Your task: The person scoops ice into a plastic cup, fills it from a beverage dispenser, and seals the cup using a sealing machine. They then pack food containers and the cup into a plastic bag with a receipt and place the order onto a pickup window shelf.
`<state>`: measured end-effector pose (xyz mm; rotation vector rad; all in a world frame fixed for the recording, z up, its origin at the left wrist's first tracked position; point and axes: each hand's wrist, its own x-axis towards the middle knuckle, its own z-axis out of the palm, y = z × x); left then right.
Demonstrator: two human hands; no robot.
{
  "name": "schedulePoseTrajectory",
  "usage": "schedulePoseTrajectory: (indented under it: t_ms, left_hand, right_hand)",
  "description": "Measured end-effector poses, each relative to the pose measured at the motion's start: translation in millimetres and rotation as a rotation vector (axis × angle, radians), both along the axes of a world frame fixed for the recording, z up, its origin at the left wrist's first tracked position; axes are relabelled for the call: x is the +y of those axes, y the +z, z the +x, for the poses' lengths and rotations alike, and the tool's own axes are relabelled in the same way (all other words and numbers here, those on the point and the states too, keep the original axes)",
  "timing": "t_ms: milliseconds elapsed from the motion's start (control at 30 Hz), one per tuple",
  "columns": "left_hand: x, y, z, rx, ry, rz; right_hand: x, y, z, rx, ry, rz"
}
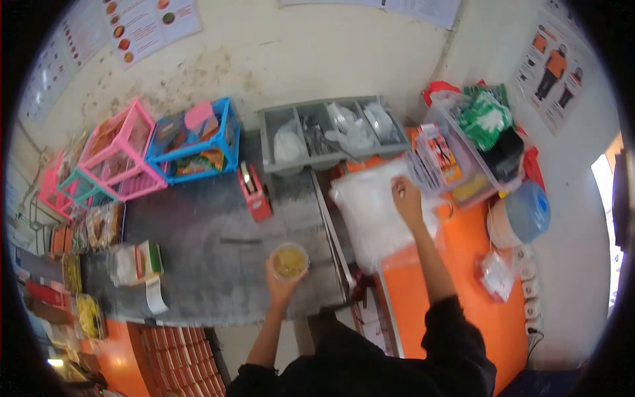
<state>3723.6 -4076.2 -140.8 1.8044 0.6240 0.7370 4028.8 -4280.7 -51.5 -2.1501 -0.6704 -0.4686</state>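
Observation:
A clear round plastic tub (290, 263) with yellowish-green contents is in my left hand (280, 286), whose fingers wrap around its side. The tub is held over the dark counter (198, 245), near its right end. My right hand (406, 197) is over a pile of clear plastic bags (370, 205) on the orange counter. Its fingers are curled in, and what they pinch, if anything, is too small to make out. Beyond the tub stands a red tape dispenser (254, 192), close to the back of the dark counter.
A grey divided tray (317, 162) with cutlery and plastic packs stands at the wall. Blue (198, 155) and pink (122, 155) racks are at the back left. A packed clear bin (466, 149) and a blue-topped water jug (526, 212) stand right. A gap separates the counters.

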Motion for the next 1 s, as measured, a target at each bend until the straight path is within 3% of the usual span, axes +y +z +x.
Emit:
schedulePoseTrajectory:
  t_ms: [67, 133, 167, 233, 300, 333, 367, 433, 467, 533, 567, 600, 633, 667, 733, 800, 833, 900, 933, 967, 1000]
  left_hand:
    - [8.0, 2.3, 36.2, -0.030, 0.039, -0.018]
    - [7.1, 23.5, 51.0, -0.156, 0.052, -0.232]
    - [9.3, 18.2, 48.7, -0.083, 0.087, -0.152]
    - [16.3, 3.1, 22.7, 0.068, 0.183, 0.008]
    - [18.8, -0.2, -14.4, 0.215, 0.316, 0.261]
    - [21.3, 9.0, -22.5, 0.277, 0.382, 0.441]
    - [25.2, 26.3, -19.0, 0.285, 0.381, 0.438]
    - [29.8, 67.6, -5.6, 0.037, 0.325, 0.670]
    - [31.1, 89.3, 9.2, 0.046, 0.326, 0.670]
    - [30.0, 129.3, 62.5, -0.197, -0.227, 0.385]
    - [17.6, 139.5, 102.0, -0.233, -0.199, 0.242]
    - [19.5, 156.0, 131.7, -0.165, -0.436, -0.094]
    - [5.2, 148.2, 164.6, -0.264, -0.511, -0.778]
    - [9.2, 153.6, 197.9, -0.300, -0.700, -1.093]
    - [4.3, 117.4, 196.3, 0.052, -0.633, -1.078]
    - [-9.6, 93.1, 194.7, -0.752, -0.801, -1.672]
    - [-11.9, 98.8, 179.4, -0.489, -0.602, -1.741]
    - [-16.6, 119.5, 157.5, -0.425, -0.547, -1.616]
    - [-16.2, 133.3, 148.6, -0.350, -0.517, -1.485]
    - [-24.4, 150.2, 147.5, -0.542, -0.581, -1.691]
    - [-24.9, 155.3, 138.2, -0.536, -0.589, -1.688]
  right_hand:
    - [41.6, -2.9, 123.0, -0.180, 0.002, -0.023]
    - [71.1, -25.3, 228.2, -0.311, -0.107, -0.184]
    - [84.6, -26.6, 256.0, -0.256, -0.163, -0.250]
    - [102.2, -28.1, 289.2, -0.192, -0.215, -0.323]
    - [113.4, -30.3, 305.3, 0.187, -0.302, -0.658]
    - [113.5, -24.9, 308.4, 0.198, -0.298, -0.663]
    - [110.5, -10.6, 306.2, 0.159, -0.300, -0.618]
    - [101.3, 19.7, 300.4, -0.004, -0.263, -0.476]
    - [91.0, 34.7, 292.6, -0.119, -0.228, -0.381]
    - [83.7, 99.9, 248.1, 0.303, 0.084, -0.191]
    - [79.2, 111.8, 221.9, 0.438, 0.197, -0.054]
    - [75.9, 122.0, 190.6, 0.566, 0.312, 0.088]
    - [77.3, 140.3, 147.9, 0.702, 0.334, 0.121]
    - [79.2, 149.7, 104.5, 0.841, 0.360, 0.149]
    - [75.1, 129.9, 38.0, 1.022, 0.574, 0.221]
    - [72.3, 107.8, -18.8, 1.226, 0.588, 0.362]
    - [68.6, 109.9, -29.0, 1.243, 0.597, 0.350]
    - [64.1, 120.7, -47.1, 1.061, 0.424, -0.278]
    - [62.5, 127.2, -54.0, 1.065, 0.427, -0.275]
    - [60.7, 135.4, -58.3, 0.528, 0.340, -0.350]
    - [60.0, 145.1, -64.3, -0.011, 0.236, -0.406]
